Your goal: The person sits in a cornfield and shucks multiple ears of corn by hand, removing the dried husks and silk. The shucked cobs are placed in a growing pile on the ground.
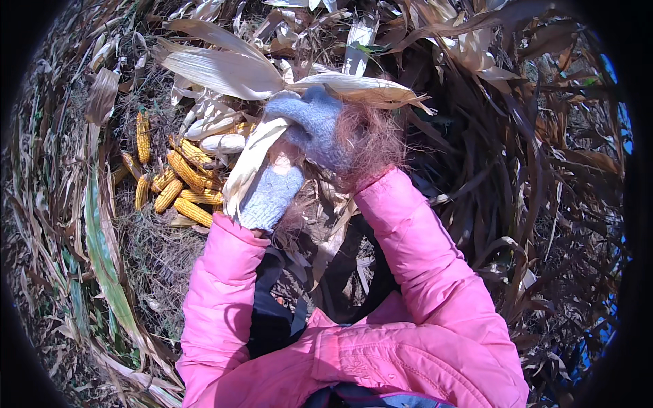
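Observation:
Both my hands wear light grey knitted gloves and meet in front of me. My right hand (319,130) is closed on pale corn husk leaves (219,66) that fan out above it, with reddish-brown corn silk (375,135) bunched over its wrist side. Just below and left of it, my left hand (275,191) grips the same husk bundle from beneath; one long leaf (252,168) hangs down over its wrist. Its fingers are mostly hidden. Any cob inside the husk is covered by my gloves and the leaves.
Husked yellow corn cobs (186,171) lie piled on the ground at the left, beside pale loose husks (209,127). Dry corn stalks and leaves (490,168) are heaped along the right. A partly green leaf (102,250) lies among the stalks at the far left.

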